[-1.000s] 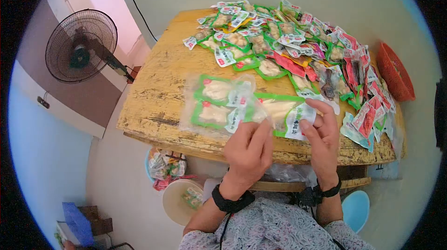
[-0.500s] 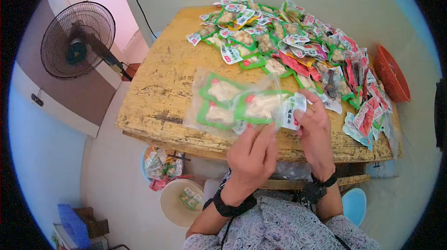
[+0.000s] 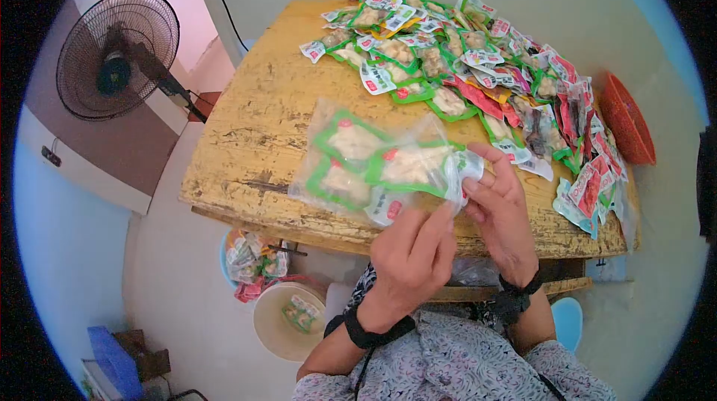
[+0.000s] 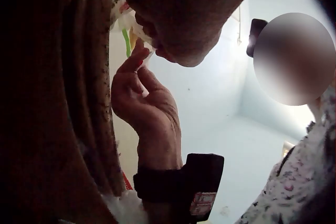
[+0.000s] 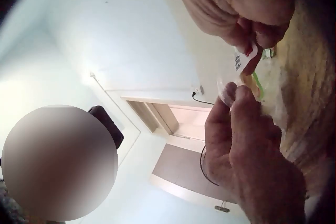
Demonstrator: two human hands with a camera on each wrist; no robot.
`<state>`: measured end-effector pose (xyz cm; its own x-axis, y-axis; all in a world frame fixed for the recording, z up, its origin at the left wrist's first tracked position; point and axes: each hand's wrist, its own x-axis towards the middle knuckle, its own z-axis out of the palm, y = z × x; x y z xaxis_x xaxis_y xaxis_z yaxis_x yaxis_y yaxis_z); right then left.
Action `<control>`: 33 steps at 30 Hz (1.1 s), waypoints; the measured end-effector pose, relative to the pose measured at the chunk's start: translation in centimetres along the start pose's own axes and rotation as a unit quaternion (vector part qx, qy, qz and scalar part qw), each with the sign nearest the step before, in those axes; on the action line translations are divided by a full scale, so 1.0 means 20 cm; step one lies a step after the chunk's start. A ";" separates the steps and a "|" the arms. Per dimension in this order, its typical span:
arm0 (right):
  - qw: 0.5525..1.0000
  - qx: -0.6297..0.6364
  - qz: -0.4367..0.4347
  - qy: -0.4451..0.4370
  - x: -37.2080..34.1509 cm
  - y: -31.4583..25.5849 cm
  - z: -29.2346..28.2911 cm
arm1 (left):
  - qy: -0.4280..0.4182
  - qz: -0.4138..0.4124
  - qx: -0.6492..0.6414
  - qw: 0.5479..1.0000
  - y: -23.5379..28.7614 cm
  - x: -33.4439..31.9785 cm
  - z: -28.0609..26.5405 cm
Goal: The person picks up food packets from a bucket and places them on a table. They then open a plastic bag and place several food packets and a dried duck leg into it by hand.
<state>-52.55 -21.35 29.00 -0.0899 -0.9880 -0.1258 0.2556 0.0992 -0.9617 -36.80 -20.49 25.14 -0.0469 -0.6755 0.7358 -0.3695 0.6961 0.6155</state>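
A clear plastic bag (image 3: 302, 177) lies over the near part of the table, holding two green-edged vacuum packets (image 3: 355, 141) of pale food on its left side. At its mouth, my left hand (image 3: 412, 249) pinches the bag's edge between thumb and fingers. My right hand (image 3: 504, 210) pinches the white printed end of a third food packet (image 3: 411, 166), whose green-edged body lies inside the bag, overlapping the other two. In the right wrist view, the white packet end (image 5: 247, 58) shows between the right fingers, with the left hand (image 5: 244, 145) close below.
A large heap of sealed food packets (image 3: 448, 106) covers the table's (image 3: 246, 117) back and right. Beside it leans a red basket (image 3: 627, 121). A standing fan (image 3: 118, 54) is at left; on the floor are a cream bucket (image 3: 261, 326) and a blue basin (image 3: 567, 322).
The right hand has moved left with the third packet, sliding it further into the bag over the other two. The left hand keeps its pinch on the bag's edge, shifting slightly right.
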 end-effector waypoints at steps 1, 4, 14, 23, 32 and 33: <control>1.000 0.025 0.001 -0.008 0.00 0.01 0.00 | 0.003 0.004 -0.007 1.000 -0.01 0.00 0.00; 0.999 0.034 0.017 -0.018 -0.02 0.04 0.11 | 0.015 0.015 -0.027 0.999 -0.03 -0.02 0.01; 0.996 0.009 -0.069 0.059 -0.02 -0.04 0.02 | 0.029 -0.086 -0.047 0.995 -0.03 0.01 -0.11; 0.939 -0.119 -0.309 0.089 -0.18 -0.08 -0.15 | 0.087 -0.134 -0.172 0.972 -0.09 0.07 -0.15; 0.943 -0.093 -0.314 0.064 -0.16 -0.09 -0.17 | 0.003 -0.344 -0.311 0.886 -0.07 0.11 -0.14; 0.952 -0.085 -0.290 0.052 -0.16 -0.09 -0.16 | 0.006 -0.335 -0.295 0.895 -0.07 0.10 -0.14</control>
<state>-55.83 -17.90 30.26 -0.2660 -0.8661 0.4233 -0.0247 -0.4329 -0.9011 -33.91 -22.07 26.55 0.0140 -0.9890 0.1472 0.2431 0.1461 0.9589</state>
